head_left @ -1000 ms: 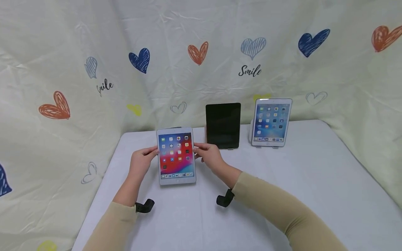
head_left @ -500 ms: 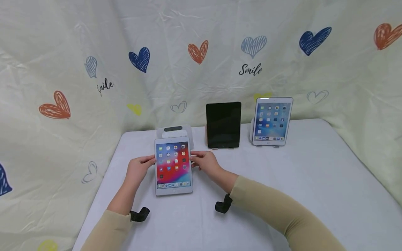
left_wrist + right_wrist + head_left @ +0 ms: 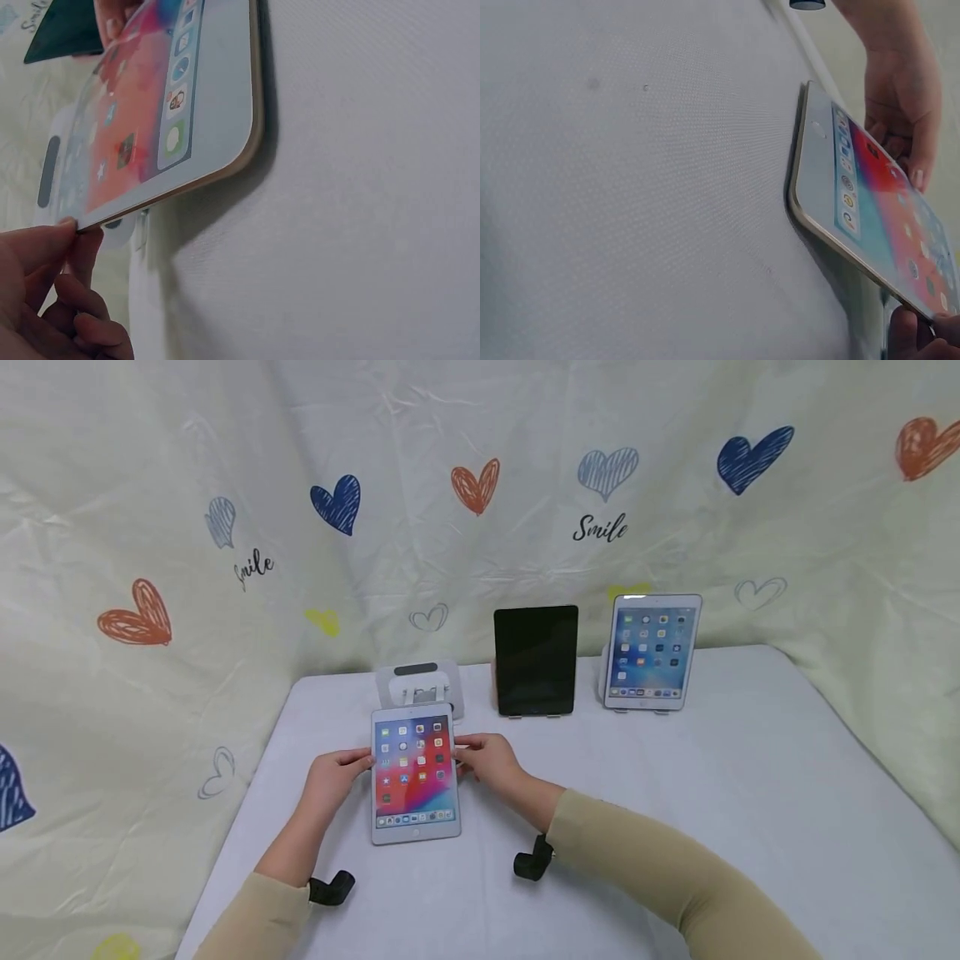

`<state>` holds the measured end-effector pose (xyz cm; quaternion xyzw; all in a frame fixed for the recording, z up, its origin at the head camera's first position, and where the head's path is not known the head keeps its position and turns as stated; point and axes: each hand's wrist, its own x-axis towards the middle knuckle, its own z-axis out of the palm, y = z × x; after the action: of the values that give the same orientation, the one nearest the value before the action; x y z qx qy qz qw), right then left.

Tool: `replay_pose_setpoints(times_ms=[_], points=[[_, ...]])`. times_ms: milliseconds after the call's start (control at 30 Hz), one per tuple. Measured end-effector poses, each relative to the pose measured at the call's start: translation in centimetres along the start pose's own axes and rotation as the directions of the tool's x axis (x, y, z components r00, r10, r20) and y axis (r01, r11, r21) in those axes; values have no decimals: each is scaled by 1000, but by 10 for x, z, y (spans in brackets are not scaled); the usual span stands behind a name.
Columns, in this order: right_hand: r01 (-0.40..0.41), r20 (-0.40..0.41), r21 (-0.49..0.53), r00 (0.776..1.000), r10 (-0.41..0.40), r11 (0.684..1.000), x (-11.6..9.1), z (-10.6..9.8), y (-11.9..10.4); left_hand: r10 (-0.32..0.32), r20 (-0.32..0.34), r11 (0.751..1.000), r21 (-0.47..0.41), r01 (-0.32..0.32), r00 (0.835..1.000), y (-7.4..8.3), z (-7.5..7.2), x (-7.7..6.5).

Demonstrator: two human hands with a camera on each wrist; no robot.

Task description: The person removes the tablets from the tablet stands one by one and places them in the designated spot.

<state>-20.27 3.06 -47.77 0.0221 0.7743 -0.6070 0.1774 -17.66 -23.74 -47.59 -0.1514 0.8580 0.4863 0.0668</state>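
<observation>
A white-framed tablet (image 3: 416, 777) with a lit red and blue home screen is held between both hands. My left hand (image 3: 330, 783) pinches its left edge with thumb and fingers; the left wrist view shows these fingers (image 3: 64, 247) at the rim. On the right edge, my right hand (image 3: 493, 763) pinches it at about the same height. The tablet leans back, its lower edge at or just above the cloth, its top raised. Behind it stands a white tablet stand (image 3: 455, 681) with a dark pad and small metal hooks; its lower part is hidden by the tablet.
A dark-screened tablet (image 3: 536, 660) leans on a stand at the table's back middle. To its right, another white tablet (image 3: 651, 652) with a blue screen stands on its own stand. A white cloth covers the table (image 3: 712, 827); a heart-printed curtain (image 3: 420, 435) hangs behind.
Both hands have drawn the red-screened tablet off its stand and toward me, lowering and leaning it back. The stand behind has come into view. The two other tablets stay put.
</observation>
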Motion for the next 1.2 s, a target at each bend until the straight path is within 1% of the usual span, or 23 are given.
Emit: replay_pose_setpoints(times_ms=[200,333,467,567,833,933,1100,1200], points=[[2,-1,-76,1000,-2,997,-1,2,3,-7,30,997,74,5,1000,-5,3,-3],[-1,18,-149,1000,4,989,-2,1,6,2,72,995,97,-9,997,-5,5,-5],[14,57,-207,998,-2,978,-2,1,6,10,105,992,121,-23,994,-4,5,-7],[26,83,-235,997,-6,972,-2,2,6,4,111,989,143,-20,994,-5,5,-8],[15,100,-296,995,16,955,-6,3,1,-11,129,981,194,-14,992,-9,6,-8],[16,102,-330,995,19,944,-8,2,-1,-3,137,973,229,-28,991,-9,7,-8],[10,96,-429,995,35,903,-9,4,-2,-1,145,960,277,-40,990,-11,8,-9],[10,90,-459,995,36,888,-9,6,-2,-5,155,956,290,-40,988,-12,8,-10]])
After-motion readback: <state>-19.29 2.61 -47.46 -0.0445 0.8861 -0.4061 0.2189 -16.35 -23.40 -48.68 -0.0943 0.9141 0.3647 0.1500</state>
